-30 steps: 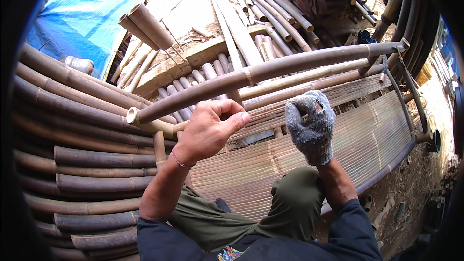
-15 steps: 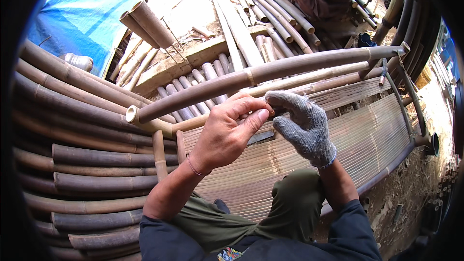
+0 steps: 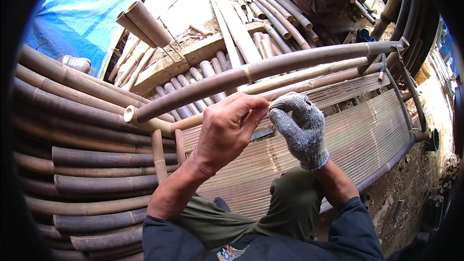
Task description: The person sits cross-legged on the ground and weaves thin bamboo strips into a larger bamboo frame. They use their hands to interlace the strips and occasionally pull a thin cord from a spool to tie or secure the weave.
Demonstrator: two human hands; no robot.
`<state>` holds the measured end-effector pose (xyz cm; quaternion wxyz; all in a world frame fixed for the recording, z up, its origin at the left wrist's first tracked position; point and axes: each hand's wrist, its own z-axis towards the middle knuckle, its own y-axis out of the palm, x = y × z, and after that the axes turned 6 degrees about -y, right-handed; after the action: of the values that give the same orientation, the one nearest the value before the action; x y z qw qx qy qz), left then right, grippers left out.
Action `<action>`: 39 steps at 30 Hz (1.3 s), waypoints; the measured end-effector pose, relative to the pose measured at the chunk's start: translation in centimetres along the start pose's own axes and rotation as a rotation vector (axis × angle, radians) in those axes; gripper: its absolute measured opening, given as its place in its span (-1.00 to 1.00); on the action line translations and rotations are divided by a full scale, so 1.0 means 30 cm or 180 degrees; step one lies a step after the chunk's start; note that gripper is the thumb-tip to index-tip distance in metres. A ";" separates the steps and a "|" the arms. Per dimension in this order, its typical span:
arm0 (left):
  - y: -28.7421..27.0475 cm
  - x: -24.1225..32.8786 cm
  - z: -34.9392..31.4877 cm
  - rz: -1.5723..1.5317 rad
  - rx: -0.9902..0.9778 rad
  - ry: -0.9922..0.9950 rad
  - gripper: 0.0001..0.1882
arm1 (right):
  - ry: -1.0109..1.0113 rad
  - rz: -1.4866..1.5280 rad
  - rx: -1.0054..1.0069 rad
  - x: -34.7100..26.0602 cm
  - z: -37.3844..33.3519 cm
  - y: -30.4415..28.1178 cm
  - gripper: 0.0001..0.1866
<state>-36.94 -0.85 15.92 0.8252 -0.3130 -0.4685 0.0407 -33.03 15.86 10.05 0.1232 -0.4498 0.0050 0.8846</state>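
As hands (image 3: 223,128) seemingly pinch sliver (image 3: 271,98), shirt print (image 3: 232,253), multicoloured

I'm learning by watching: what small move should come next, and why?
Perhaps draw the gloved right hand slightly back from the bare left hand: the left seems to pinch a thin strand beside the glove, and whether both hold it is unclear.
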 end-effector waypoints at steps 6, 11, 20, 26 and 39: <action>-0.038 -0.003 -0.013 -0.1474 -0.0460 -0.1523 -0.86 | -0.0764 -0.0982 0.0174 -0.012 0.018 -0.006 -0.71; -0.058 0.011 -0.012 -0.2155 -0.0517 -0.2102 -0.81 | -0.1535 -0.1577 0.0179 -0.041 0.027 -0.025 -0.58; -0.017 0.026 -0.010 -0.1901 -0.0308 -0.1811 -0.80 | -0.1898 -0.2026 0.0141 -0.014 0.038 -0.015 -0.77; 0.004 -0.016 -0.032 -0.1651 -0.0486 -0.1757 -0.83 | -0.1971 -0.1903 0.0104 -0.031 0.051 -0.065 -0.85; 0.174 0.067 -0.135 -0.1441 -0.1340 -0.0481 -0.76 | 0.2653 0.3356 -0.1058 0.035 -0.044 -0.167 -0.48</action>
<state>-31.42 2.11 13.06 0.6932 -0.3608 -0.5843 -0.2187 -31.44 20.80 8.94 -0.4059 -0.7027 0.1343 0.5688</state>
